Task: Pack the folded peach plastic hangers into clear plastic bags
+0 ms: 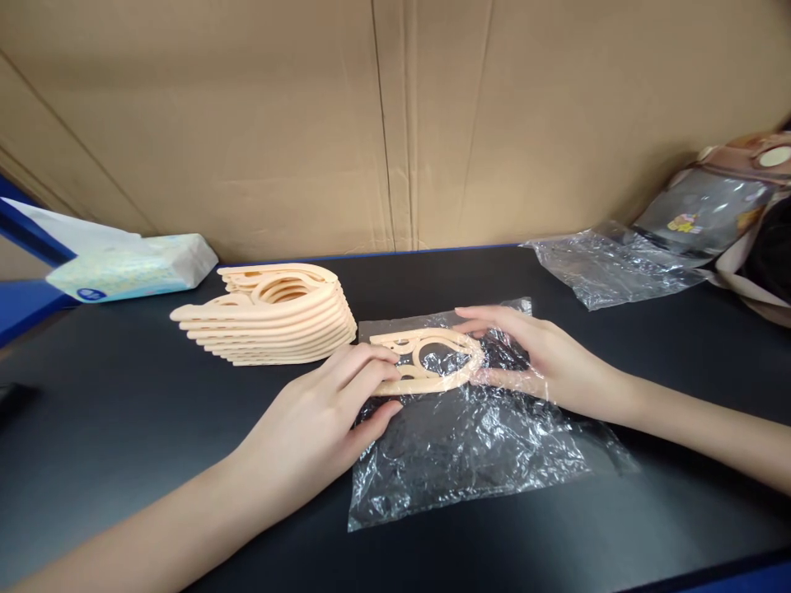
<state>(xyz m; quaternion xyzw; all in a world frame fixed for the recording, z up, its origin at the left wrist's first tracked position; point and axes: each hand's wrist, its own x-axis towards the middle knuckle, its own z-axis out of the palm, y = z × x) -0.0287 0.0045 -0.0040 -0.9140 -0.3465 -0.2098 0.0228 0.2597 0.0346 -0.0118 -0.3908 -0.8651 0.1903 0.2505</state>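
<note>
A folded peach plastic clothes hanger [432,385] lies over a clear plastic bag [470,461], its rounded right end seemingly under the film. My left hand [337,403] is closed on the hanger's left end, fingers on top and thumb at the near side. At the other end, my right hand [537,350] is curved around the bag, thumb by the hanger's rounded tip and fingers along the far side. Film partly covers these fingertips. Just beyond my left hand stands a neat stack of matching folded hangers [278,321].
A tissue pack [136,268] sits at the back left of the black table [124,428]. Another clear bag [606,268] lies at the back right, beside a transparent container with a brown lid [704,206]. Cardboard [247,123] rises along the back edge.
</note>
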